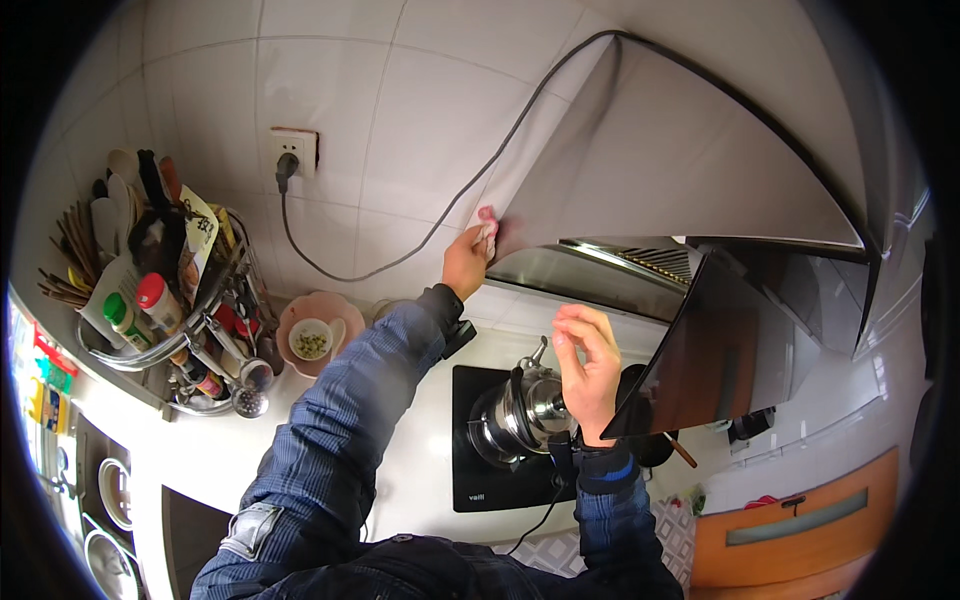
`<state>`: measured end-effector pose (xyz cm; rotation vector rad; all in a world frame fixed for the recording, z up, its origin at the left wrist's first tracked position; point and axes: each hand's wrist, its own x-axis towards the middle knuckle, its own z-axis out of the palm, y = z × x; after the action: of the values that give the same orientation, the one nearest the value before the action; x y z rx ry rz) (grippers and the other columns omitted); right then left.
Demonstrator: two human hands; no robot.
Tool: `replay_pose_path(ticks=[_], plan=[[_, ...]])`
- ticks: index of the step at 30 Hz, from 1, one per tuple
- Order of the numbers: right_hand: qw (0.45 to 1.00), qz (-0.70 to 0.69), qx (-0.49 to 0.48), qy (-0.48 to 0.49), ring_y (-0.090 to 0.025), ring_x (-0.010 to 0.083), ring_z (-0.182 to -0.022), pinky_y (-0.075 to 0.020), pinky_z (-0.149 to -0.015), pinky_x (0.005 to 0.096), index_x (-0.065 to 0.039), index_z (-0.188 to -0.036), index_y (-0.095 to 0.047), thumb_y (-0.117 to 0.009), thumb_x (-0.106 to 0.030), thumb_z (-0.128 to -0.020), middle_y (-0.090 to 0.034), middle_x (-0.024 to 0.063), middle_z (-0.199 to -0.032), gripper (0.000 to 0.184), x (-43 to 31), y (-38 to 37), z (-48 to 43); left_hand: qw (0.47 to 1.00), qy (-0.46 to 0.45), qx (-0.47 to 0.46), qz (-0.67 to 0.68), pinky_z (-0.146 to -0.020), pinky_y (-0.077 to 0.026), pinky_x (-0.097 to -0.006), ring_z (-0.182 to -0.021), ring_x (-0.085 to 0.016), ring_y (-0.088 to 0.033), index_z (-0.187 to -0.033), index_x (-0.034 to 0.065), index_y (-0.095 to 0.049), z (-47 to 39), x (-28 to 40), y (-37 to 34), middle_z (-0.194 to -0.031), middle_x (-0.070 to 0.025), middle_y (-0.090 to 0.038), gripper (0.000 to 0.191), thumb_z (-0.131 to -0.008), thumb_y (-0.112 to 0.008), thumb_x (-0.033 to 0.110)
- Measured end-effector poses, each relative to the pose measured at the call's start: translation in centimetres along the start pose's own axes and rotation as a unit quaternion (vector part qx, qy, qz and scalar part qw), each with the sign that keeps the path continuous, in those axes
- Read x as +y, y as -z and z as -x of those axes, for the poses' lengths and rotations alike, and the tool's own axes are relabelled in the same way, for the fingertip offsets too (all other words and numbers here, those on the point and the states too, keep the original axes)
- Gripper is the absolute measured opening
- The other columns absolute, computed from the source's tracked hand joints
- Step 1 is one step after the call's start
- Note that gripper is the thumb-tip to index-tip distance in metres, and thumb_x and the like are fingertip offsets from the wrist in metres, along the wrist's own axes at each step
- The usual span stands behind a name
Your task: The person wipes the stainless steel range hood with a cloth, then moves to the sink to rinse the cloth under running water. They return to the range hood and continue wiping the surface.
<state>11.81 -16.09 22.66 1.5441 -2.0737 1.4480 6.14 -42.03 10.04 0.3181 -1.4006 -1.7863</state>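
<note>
My left hand (466, 262) grips a pink and white cloth (487, 223), pressing it on the side edge of a metal range hood (675, 157). My right hand (589, 367) is raised with fingers bent and slightly apart, holding nothing. It hovers beside the hood's tilted dark glass panel (697, 352), above a shiny steel kettle (510, 412). The kettle stands on a black cooktop (472, 480). From the hood, a black power cord (480, 176) runs along the tiled wall to a plug (286, 166) in a white socket (304, 142).
A wire rack (142, 358) at left holds chopsticks, utensils, bottles and hanging ladles. Near it sits a pink scalloped bowl (289, 307) containing a small white bowl (310, 330). A pan with a wooden handle (681, 450) lies partly behind the glass panel. An orange door (795, 525) is at lower right.
</note>
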Motion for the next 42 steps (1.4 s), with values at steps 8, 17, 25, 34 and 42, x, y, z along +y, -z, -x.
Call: replay_pose_path(ticks=[8, 17, 25, 34, 42], plan=[[0.999, -0.03, -0.011, -0.005, -0.068, 0.0207, -0.102, -0.0573, -0.086, 0.0302, 0.005, -0.106, -0.069, -0.064, 0.003, -0.096, -0.065, 0.0127, -0.118, 0.011, -0.2, 0.6, 2.5, 0.987, 0.017, 0.1, -0.126, -0.047, -0.047, -0.0306, -0.057, -0.013, -0.059, -0.131, 0.0031, -0.064, 2.2, -2.2, -1.0, -0.083, -0.007, -0.066, 0.031, -0.105, -0.054, 0.017], [0.999, -0.011, -0.025, -0.028, -0.069, 0.0195, -0.1, -0.0578, -0.087, 0.03, 0.006, -0.105, -0.069, -0.064, 0.004, -0.097, -0.065, 0.0117, -0.117, 0.01, -1.1, 0.4, 3.6, 0.918, -0.357, 0.114, -0.125, -0.089, -0.053, -0.0383, -0.11, -0.029, -0.062, -0.127, 0.0034, -0.062, 9.6, 10.8, -8.3, -0.124, -0.0166, -0.06, 0.041, -0.088, -0.073, -0.003], [0.999, 0.014, -0.036, 0.006, -0.068, 0.0186, -0.103, -0.0561, -0.088, 0.03, 0.003, -0.106, -0.067, -0.065, 0.006, -0.095, -0.064, 0.0124, -0.118, 0.011, -1.9, 2.4, 5.5, 0.953, -0.246, 0.162, -0.069, -0.092, -0.044, -0.0431, -0.101, -0.034, -0.055, -0.11, 0.0048, -0.056, 8.8, 12.3, -8.7, -0.114, -0.0147, -0.058, 0.03, -0.086, -0.072, -0.002], [0.992, 0.004, 0.034, -0.125, -0.068, 0.0138, -0.091, -0.0538, -0.082, 0.0267, 0.003, -0.102, -0.069, -0.067, 0.001, -0.095, -0.067, 0.0078, -0.101, 0.007, -4.1, 6.3, 9.6, 0.939, -0.055, 0.15, 0.305, -0.04, -0.047, -0.0305, -0.055, -0.016, -0.058, -0.111, 0.0042, -0.047, 10.3, 13.1, -15.3, -0.092, -0.0112, -0.061, 0.024, -0.098, -0.066, 0.01], [0.992, 0.038, 0.078, -0.09, -0.071, 0.0185, -0.095, -0.0592, -0.08, 0.0276, 0.005, -0.103, -0.069, -0.066, 0.005, -0.093, -0.066, 0.0119, -0.117, 0.01, -4.2, 9.8, 11.9, 0.949, -0.022, 0.139, 0.28, -0.055, -0.05, -0.027, -0.068, -0.01, -0.058, -0.11, 0.0043, -0.056, 11.1, 14.0, -13.4, -0.087, -0.0045, -0.062, 0.018, -0.1, -0.066, 0.015]])
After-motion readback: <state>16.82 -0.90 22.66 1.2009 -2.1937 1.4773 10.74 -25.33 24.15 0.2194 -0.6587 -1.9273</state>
